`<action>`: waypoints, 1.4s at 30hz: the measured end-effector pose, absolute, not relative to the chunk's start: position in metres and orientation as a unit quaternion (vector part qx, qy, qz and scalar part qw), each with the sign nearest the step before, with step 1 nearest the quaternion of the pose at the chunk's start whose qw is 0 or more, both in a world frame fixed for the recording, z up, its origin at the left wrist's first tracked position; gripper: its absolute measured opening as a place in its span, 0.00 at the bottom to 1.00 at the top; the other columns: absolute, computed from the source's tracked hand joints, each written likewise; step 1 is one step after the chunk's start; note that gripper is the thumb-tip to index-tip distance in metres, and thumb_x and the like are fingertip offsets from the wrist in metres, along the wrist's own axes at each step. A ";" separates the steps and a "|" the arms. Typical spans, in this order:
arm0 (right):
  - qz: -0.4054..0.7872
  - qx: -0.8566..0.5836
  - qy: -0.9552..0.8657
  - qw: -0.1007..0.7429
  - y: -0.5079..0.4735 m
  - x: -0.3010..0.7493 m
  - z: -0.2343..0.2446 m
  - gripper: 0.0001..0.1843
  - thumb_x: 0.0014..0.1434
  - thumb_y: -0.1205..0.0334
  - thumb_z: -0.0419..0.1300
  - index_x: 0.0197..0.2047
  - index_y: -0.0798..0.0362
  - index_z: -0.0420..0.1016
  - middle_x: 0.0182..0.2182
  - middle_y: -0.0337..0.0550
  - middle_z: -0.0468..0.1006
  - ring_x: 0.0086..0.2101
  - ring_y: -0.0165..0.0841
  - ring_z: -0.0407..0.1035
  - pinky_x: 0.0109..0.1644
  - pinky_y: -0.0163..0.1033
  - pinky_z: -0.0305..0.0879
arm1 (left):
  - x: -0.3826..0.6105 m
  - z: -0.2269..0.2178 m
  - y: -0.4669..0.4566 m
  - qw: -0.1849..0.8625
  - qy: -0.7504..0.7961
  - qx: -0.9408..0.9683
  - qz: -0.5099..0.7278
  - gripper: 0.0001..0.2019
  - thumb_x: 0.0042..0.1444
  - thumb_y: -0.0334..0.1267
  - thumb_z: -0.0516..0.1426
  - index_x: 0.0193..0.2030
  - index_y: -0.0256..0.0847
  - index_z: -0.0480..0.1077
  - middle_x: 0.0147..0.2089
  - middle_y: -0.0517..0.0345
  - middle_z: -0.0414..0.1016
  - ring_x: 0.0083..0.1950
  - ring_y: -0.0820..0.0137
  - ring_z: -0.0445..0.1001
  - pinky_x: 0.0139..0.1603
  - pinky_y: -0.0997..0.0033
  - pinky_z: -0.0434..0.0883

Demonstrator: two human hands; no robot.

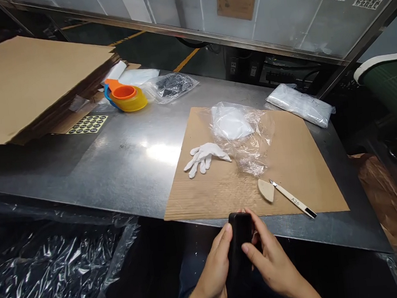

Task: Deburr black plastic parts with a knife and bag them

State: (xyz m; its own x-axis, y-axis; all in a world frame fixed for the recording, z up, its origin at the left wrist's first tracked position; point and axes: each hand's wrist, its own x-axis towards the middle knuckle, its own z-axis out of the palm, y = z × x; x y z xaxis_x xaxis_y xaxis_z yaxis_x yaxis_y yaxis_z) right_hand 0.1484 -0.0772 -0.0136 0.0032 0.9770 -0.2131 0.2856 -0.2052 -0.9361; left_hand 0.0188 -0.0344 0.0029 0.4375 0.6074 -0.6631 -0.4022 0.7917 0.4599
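Stainless-steel worktable (130,169) supports a flat cardboard sheet (302,172) on its near right half. Arranged on this sheet are a crumpled clear bag (251,148) with white contents, a white glove (208,156) at its left, a tan wedge-shaped block (266,190) and, just beside the block, a pen-shaped knife (292,198) marked A26. Block and knife lie nearest the hands. At the rear right is a wrapped white packet (299,104); at the left are a cardboard stack (31,85), a sticker sheet (89,124) and an orange-and-yellow ring-shaped item (127,98). Both hands are partly closed around a black rectangular object (240,231), positioned at the table's near edge. Left hand (212,272) grips its left side, thumb along the edge; right hand (274,263) grips the right side, thumb on the near face.
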 end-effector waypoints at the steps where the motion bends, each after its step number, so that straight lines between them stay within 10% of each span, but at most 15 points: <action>1: 0.485 -0.601 -0.536 0.341 -0.083 0.147 -0.015 0.37 0.60 0.62 0.53 0.67 0.44 0.38 0.63 0.47 0.54 0.59 0.39 0.54 0.59 0.50 0.56 | 0.019 0.003 -0.033 0.842 0.433 0.103 0.305 0.19 0.55 0.47 0.56 0.49 0.38 0.68 0.30 0.55 0.76 0.29 0.69 0.74 0.31 0.71 0.72; 7: 0.586 -0.525 -0.524 0.326 -0.096 0.154 -0.010 0.43 0.59 0.62 0.56 0.67 0.42 0.31 0.67 0.40 0.33 0.65 0.38 0.28 0.65 0.53 0.36 | 0.021 -0.003 -0.026 0.867 0.423 0.038 0.261 0.19 0.56 0.51 0.53 0.37 0.33 0.71 0.23 0.52 0.74 0.22 0.71 0.73 0.26 0.72 0.72; 16: 0.455 -0.617 -0.558 0.318 -0.081 0.207 -0.006 0.23 0.63 0.58 0.50 0.61 0.48 0.59 0.51 0.47 0.71 0.50 0.35 0.66 0.55 0.46 0.62 | 0.007 -0.002 -0.008 0.936 0.317 -0.028 0.152 0.25 0.59 0.51 0.48 0.37 0.26 0.72 0.27 0.43 0.77 0.26 0.65 0.77 0.27 0.72 0.71; 20: 0.132 -0.760 -0.576 0.271 -0.056 0.246 -0.025 0.22 0.63 0.55 0.46 0.57 0.56 0.63 0.48 0.54 0.70 0.47 0.40 0.65 0.51 0.49 0.63 | 0.010 0.009 -0.008 0.940 0.297 0.003 0.170 0.19 0.59 0.47 0.50 0.44 0.32 0.69 0.35 0.43 0.77 0.34 0.58 0.78 0.35 0.61 0.72; 24: 0.068 -0.792 -0.559 0.236 -0.038 0.274 -0.044 0.20 0.58 0.53 0.51 0.47 0.58 0.69 0.40 0.57 0.70 0.44 0.48 0.62 0.48 0.55 0.59 | 0.016 0.017 -0.016 0.879 0.381 0.088 0.273 0.22 0.58 0.42 0.54 0.59 0.44 0.58 0.27 0.58 0.73 0.30 0.68 0.75 0.33 0.67 0.72; 30: 0.093 -0.801 -0.534 0.255 -0.039 0.274 -0.044 0.12 0.59 0.54 0.47 0.33 0.52 0.64 0.32 0.49 0.68 0.34 0.41 0.64 0.39 0.48 0.62 | 0.014 0.004 -0.018 0.837 0.433 0.157 0.295 0.27 0.58 0.50 0.52 0.62 0.44 0.54 0.31 0.58 0.70 0.23 0.77 0.67 0.23 0.77 0.66; 38: 0.430 -0.630 -0.542 0.352 -0.058 0.207 0.000 0.21 0.58 0.52 0.56 0.53 0.52 0.62 0.25 0.34 0.65 0.24 0.27 0.62 0.28 0.30 0.61 | 0.018 -0.005 -0.019 0.896 0.340 0.236 0.163 0.21 0.60 0.47 0.49 0.54 0.36 0.63 0.37 0.51 0.73 0.22 0.76 0.71 0.19 0.79 0.66; 42: 0.463 -0.578 -0.592 0.317 -0.056 0.200 0.007 0.09 0.57 0.56 0.58 0.34 0.54 0.73 0.20 0.33 0.63 0.22 0.25 0.59 0.27 0.29 0.57 | 0.009 -0.006 -0.012 0.929 0.266 0.219 0.137 0.28 0.58 0.56 0.45 0.52 0.33 0.67 0.36 0.46 0.75 0.22 0.70 0.74 0.19 0.75 0.68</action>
